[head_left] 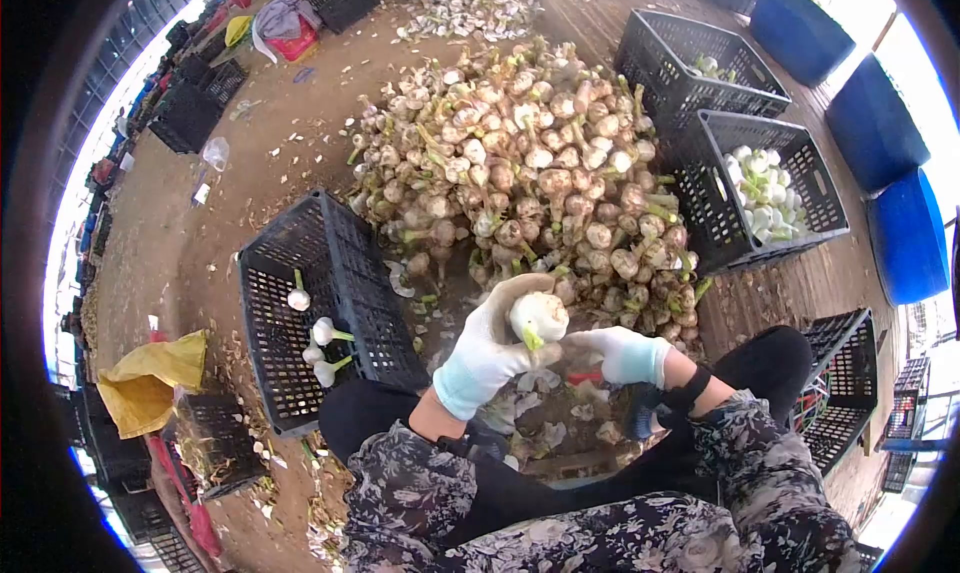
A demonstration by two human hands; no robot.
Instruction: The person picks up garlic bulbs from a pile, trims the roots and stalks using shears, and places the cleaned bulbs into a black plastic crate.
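Note:
A whitish garlic bulb (539, 318) with a short green stem sits in my left hand (488, 348), whose gloved fingers and thumb curl round it. Close by on the right is my right hand (625, 355), also gloved, with its fingers drawn together and their tips near the stem side of the bulb. Something red (586, 378) shows just below those fingers, most of it covered; I cannot tell what the right hand grips. Ahead of both hands rises a big heap of soil-stained garlic (540, 163). Peeled skins lie on the ground beneath the hands.
A black crate (345, 283) at left holds several cleaned bulbs with stems. To the right, another crate (715, 198) contains white garlic, and a third crate (690, 33) stands behind it. Blue barrels (910, 238) line the right side. A yellow sack (150, 383) lies far left.

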